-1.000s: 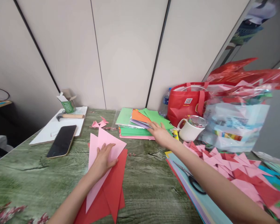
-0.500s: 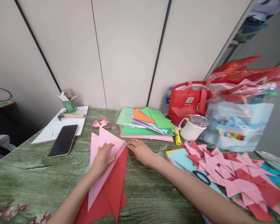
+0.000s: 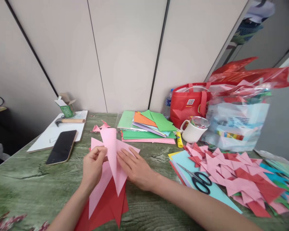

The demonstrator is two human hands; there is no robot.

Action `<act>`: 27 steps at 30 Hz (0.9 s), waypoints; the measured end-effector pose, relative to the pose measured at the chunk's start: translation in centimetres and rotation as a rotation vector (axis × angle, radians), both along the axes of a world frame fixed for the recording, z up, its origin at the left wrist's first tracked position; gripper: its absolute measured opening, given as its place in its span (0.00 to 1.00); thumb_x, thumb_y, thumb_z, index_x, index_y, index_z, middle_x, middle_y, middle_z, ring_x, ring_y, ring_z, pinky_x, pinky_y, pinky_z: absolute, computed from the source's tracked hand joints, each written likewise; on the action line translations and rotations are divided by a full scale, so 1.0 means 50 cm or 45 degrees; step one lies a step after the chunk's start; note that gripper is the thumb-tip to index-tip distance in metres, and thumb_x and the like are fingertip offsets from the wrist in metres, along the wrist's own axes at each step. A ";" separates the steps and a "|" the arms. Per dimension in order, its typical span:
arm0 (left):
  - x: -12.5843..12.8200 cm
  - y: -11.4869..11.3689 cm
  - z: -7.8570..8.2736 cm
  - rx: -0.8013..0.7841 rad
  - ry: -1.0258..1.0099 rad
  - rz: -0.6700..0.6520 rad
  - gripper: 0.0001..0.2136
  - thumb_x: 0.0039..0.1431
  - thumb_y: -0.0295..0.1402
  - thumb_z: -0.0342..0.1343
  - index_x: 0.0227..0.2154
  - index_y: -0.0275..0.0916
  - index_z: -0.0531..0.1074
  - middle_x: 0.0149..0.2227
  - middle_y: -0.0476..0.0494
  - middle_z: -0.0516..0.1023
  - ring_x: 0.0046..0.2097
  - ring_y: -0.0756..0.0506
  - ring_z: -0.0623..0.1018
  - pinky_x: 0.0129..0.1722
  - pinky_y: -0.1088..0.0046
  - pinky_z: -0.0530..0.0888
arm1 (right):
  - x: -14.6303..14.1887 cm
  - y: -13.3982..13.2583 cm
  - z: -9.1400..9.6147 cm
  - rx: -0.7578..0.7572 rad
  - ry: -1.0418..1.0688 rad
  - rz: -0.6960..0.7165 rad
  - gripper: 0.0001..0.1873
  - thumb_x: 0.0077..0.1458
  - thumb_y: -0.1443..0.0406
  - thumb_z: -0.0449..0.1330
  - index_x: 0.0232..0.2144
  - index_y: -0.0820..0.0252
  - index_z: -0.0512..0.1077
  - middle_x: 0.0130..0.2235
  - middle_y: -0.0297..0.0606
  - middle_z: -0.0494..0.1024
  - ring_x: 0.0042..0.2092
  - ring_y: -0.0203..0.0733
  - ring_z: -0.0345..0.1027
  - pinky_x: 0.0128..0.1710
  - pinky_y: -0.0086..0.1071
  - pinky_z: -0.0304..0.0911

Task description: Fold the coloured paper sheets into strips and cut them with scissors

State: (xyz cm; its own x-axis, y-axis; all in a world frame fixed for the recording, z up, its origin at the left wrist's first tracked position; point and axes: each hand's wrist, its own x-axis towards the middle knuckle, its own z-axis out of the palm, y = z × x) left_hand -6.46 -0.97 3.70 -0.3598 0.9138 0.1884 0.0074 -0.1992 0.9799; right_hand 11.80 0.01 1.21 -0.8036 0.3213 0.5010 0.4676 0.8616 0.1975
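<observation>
A sheet of pink paper (image 3: 110, 144) stands curled up between my hands, its lower tip pointing toward me. My left hand (image 3: 93, 163) pinches its left edge between thumb and fingers. With fingers stretched out, my right hand (image 3: 136, 168) lies flat on the right part of the same sheet. Beneath it more pink paper (image 3: 97, 194) shows, and under that, red paper sheets (image 3: 106, 208) fan out toward me. What lies under my right palm is hidden.
Left are a phone (image 3: 62, 147), a hammer (image 3: 72, 121) and a small box (image 3: 66, 109). Behind sits a stack of coloured paper (image 3: 146, 134). To the right are a glue stick (image 3: 179, 140), a mug (image 3: 194, 133), scissors (image 3: 201, 183), folded paper pieces (image 3: 240, 179) and a red bag (image 3: 186, 106).
My left hand has lifted and curled the pink sheet, moving from pressing on it to pinching its edge. My right hand has moved left and nearer, onto the sheet. The view has shifted slightly right.
</observation>
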 end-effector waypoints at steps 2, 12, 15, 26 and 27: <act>0.008 -0.004 0.006 -0.022 -0.205 -0.106 0.11 0.43 0.38 0.62 0.19 0.37 0.67 0.21 0.53 0.68 0.23 0.53 0.68 0.22 0.80 0.69 | 0.011 -0.012 0.004 0.062 0.098 -0.013 0.21 0.60 0.72 0.46 0.55 0.76 0.62 0.58 0.52 0.66 0.61 0.51 0.54 0.61 0.47 0.52; 0.009 -0.005 0.013 0.306 -0.099 -0.338 0.15 0.53 0.32 0.58 0.43 0.46 0.66 0.48 0.46 0.67 0.41 0.45 0.75 0.32 0.66 0.77 | 0.132 -0.083 0.059 0.073 -0.132 0.010 0.17 0.59 0.73 0.48 0.49 0.76 0.68 0.56 0.57 0.67 0.59 0.54 0.58 0.51 0.43 0.66; 0.001 0.006 0.001 0.333 0.191 -0.350 0.29 0.52 0.28 0.57 0.55 0.53 0.55 0.58 0.43 0.58 0.45 0.46 0.73 0.40 0.67 0.75 | 0.158 -0.099 0.058 0.022 -0.119 0.150 0.16 0.60 0.72 0.49 0.48 0.73 0.69 0.54 0.53 0.70 0.59 0.53 0.58 0.54 0.44 0.63; 0.006 0.001 -0.013 -0.092 0.375 -1.079 0.42 0.51 0.30 0.60 0.63 0.59 0.42 0.63 0.38 0.56 0.29 0.54 0.72 0.32 0.71 0.75 | 0.256 -0.104 0.030 -0.148 -0.226 0.426 0.17 0.59 0.73 0.51 0.50 0.67 0.69 0.57 0.45 0.68 0.64 0.48 0.45 0.62 0.47 0.52; 0.010 -0.001 -0.008 -0.089 0.426 -1.077 0.40 0.50 0.30 0.60 0.62 0.58 0.46 0.63 0.40 0.57 0.30 0.54 0.73 0.34 0.70 0.74 | 0.259 -0.105 0.031 -0.169 -0.235 0.442 0.17 0.59 0.73 0.51 0.50 0.67 0.69 0.57 0.44 0.68 0.65 0.48 0.44 0.62 0.47 0.51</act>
